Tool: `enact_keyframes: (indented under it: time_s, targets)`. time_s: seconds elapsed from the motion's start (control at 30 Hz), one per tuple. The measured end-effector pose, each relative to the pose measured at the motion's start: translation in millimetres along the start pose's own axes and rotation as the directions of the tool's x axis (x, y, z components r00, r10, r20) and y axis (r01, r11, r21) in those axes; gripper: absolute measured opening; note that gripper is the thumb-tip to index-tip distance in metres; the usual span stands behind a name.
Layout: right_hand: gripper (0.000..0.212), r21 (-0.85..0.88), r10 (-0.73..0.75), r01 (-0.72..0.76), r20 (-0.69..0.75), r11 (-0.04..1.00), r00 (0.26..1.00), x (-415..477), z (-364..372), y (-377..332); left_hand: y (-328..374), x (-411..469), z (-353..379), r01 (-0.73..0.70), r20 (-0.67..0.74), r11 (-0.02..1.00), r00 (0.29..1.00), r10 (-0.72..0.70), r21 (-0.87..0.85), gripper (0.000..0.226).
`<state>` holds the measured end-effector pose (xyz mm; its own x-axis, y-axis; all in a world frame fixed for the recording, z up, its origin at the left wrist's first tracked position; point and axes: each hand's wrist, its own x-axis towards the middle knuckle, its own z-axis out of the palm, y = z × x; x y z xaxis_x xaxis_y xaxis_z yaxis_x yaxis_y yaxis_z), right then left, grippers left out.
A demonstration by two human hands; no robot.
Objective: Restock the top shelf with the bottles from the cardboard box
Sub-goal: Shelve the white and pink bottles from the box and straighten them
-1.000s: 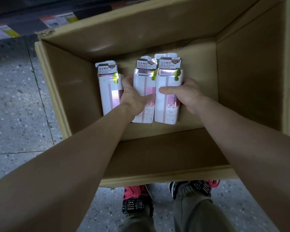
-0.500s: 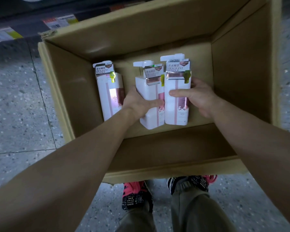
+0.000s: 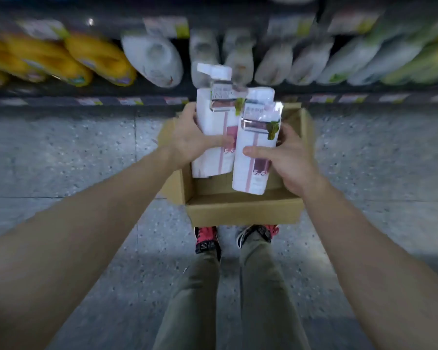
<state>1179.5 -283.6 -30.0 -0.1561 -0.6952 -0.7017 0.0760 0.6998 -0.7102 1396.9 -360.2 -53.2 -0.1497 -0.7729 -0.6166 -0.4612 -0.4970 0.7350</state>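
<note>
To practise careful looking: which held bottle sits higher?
The pump bottle in the left hand: its pump head stands above the lower bottle in the right hand, which overlaps it.

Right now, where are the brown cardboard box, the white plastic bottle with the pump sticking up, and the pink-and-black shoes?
Brown cardboard box (image 3: 243,213), head view, on its near wall.
White plastic bottle with the pump sticking up (image 3: 209,120), head view, on its white front.
Pink-and-black shoes (image 3: 205,239), head view, on the left shoe.

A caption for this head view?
Left hand grips the left bottle, right hand the right bottle, above the box.
</note>
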Motion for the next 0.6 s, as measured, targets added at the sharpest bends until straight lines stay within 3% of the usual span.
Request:
enact_keyframes:
  time_s: [0.13, 0.27, 0.4, 0.6]
  targets:
    - [0.068, -0.014, -0.121, 0.121, -0.054, 0.993, 0.991, -128, 12, -111, 112, -102, -73, -0.146, -0.017, 0.989, 0.989, 0.147, 0.029, 0.105]
    - [0.065, -0.036, -0.288, 0.288, -0.004, 0.957, 0.958, -249, 36, -226, 212, -217, -151, -0.281, -0.091, 0.960, 0.956, 0.281, 0.011, 0.101]
    - [0.060, -0.035, -0.480, 0.487, 0.123, 0.873, 0.869, -356, 69, -318, 273, -336, -220, -0.414, -0.218, 0.910, 0.886, 0.409, 0.023, 0.090]
    - [0.057, -0.008, -0.654, 0.685, 0.286, 0.729, 0.700, -492, 133, -389, 303, -501, -302, -0.534, -0.433, 0.845, 0.753, 0.496, 0.040, 0.081]
